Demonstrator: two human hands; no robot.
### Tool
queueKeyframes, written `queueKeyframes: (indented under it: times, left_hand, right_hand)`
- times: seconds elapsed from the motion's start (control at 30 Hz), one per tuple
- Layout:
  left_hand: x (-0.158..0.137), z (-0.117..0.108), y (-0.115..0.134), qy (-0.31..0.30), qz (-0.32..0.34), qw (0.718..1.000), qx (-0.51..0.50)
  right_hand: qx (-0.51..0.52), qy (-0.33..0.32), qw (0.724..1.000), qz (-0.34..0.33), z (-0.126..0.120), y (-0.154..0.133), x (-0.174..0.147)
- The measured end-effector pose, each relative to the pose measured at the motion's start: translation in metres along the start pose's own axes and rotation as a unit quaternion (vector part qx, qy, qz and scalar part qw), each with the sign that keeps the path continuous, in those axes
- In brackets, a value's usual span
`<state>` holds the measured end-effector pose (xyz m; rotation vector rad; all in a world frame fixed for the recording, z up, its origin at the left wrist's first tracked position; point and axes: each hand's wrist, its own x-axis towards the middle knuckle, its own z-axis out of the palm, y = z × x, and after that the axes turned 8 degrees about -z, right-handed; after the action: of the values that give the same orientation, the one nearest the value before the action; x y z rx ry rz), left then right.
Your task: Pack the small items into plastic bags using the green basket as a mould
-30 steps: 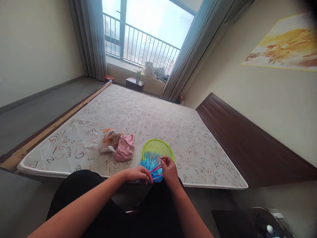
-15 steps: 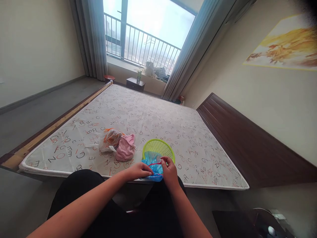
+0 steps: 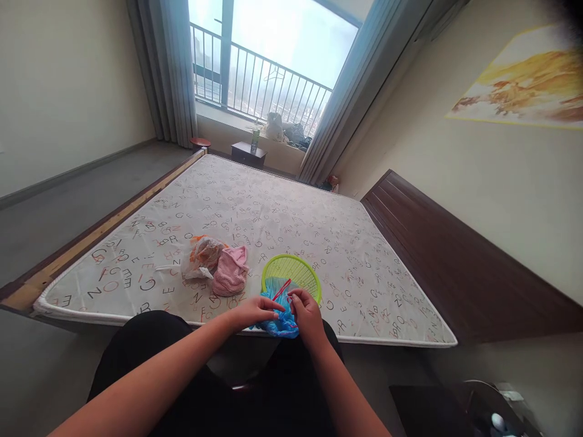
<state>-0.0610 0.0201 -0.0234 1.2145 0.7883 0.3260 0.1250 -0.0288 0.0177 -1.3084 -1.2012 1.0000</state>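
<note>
Red drawstring point(image 3: 281, 290) tilted up — blue bag point(image 3: 282, 326) between left grip point(image 3: 253, 312), right grip point(image 3: 308, 314).

A drawstring bag point(image 3: 281, 326) lies between your left hand point(image 3: 255, 311) and right hand point(image 3: 306, 312), at the near side of a mesh basket point(image 3: 304, 274) on the mattress point(image 3: 273, 206). Left of these lies a cloth point(image 3: 230, 272), just beside a plastic bag point(image 3: 200, 261).
</note>
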Motion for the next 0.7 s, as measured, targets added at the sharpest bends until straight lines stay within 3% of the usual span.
queueKeyframes:
  times: [0.43, 0.7]
  left_hand:
    - [0.003, 0.006, 0.000, -0.108, 0.048, 0.993, 0.001]
    - [0.003, 0.001, -0.003, -0.112, 0.046, 0.992, 0.041]
  right_hand:
    - [0.047, -0.082, 0.995, 0.028, 0.029, -0.019, -0.002]
    - [0.014, -0.076, 0.997, -0.002, 0.038, -0.021, -0.003]
